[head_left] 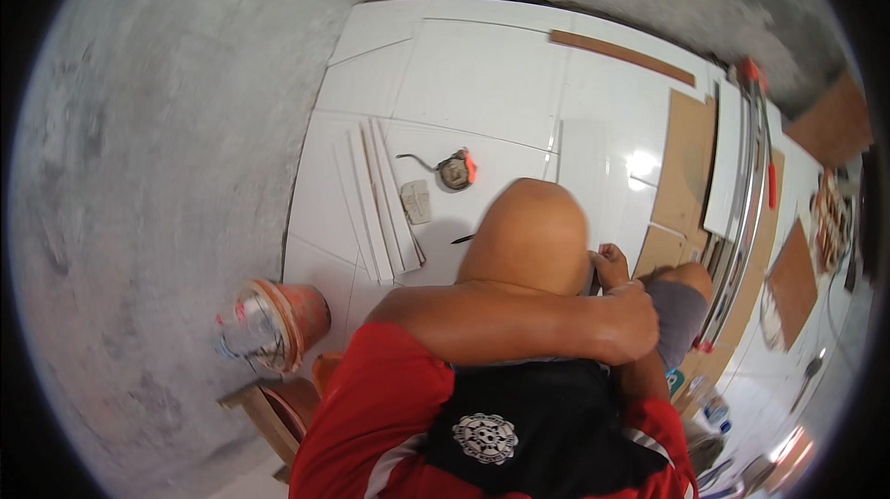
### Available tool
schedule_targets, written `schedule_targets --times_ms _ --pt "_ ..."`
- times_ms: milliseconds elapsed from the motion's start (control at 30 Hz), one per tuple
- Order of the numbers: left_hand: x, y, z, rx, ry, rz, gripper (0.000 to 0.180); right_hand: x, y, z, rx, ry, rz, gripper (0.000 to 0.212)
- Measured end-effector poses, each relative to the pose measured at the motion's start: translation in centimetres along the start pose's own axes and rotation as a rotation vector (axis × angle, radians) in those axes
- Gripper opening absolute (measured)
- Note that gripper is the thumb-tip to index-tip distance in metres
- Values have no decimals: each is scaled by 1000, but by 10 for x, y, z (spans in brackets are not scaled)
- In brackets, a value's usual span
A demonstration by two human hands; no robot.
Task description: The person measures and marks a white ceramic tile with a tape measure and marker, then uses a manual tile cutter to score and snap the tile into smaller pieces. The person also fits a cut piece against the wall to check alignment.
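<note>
My left arm reaches across my body, in front of my raised bare knee [528,225]. At its end my left hand [635,321] is closed and lies over my right forearm; its fingertips are hidden. Just beyond it, beside the knee, my right hand [610,267] has curled fingers. Anything held in them is too small or covered to make out. On the white tiles left of the knee are a tape measure [454,170], a grey block-like piece [416,201], narrow white strips [375,202] and a dark pen-like thing [462,240].
An orange bucket [311,313] with clear plastic in it stands by the grey wall [158,174]. A brown strip [621,57] lies at the back. To the right are a red-handled tile cutter [742,221], cardboard [681,156], brown tiles [794,272] and a bottle [716,411].
</note>
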State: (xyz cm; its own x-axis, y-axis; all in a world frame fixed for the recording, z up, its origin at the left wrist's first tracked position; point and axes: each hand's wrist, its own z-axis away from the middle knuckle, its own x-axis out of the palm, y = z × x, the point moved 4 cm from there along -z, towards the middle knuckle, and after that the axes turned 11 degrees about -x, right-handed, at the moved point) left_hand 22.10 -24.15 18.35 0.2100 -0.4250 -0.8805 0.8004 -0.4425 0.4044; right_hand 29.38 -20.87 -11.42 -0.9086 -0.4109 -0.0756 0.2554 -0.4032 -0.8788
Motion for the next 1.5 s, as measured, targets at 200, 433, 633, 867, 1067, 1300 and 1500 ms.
schedule_targets --times_ms 200,433,633,867,1067,1300,1500 --pt "-72 -15 12 165 370 248 11 2 -14 12 29 -28 -12 10" --pt "-120 -126 140 -310 1188 725 33 -22 7 13 95 11 -105 10" --pt "129 -279 334 -1614 841 484 81 -3 -12 14 120 -16 -58 13" --pt "225 -257 350 -2022 542 593 111 -12 -16 18 118 29 -88 18" --pt "219 -257 361 -2085 543 494 104 -7 -18 21 134 9 -132 15" --pt "225 -264 383 -2026 638 445 95 -9 -18 21 129 -11 -116 12" --pt "231 -276 418 -2028 609 410 95 -7 -26 23 134 9 -99 14"
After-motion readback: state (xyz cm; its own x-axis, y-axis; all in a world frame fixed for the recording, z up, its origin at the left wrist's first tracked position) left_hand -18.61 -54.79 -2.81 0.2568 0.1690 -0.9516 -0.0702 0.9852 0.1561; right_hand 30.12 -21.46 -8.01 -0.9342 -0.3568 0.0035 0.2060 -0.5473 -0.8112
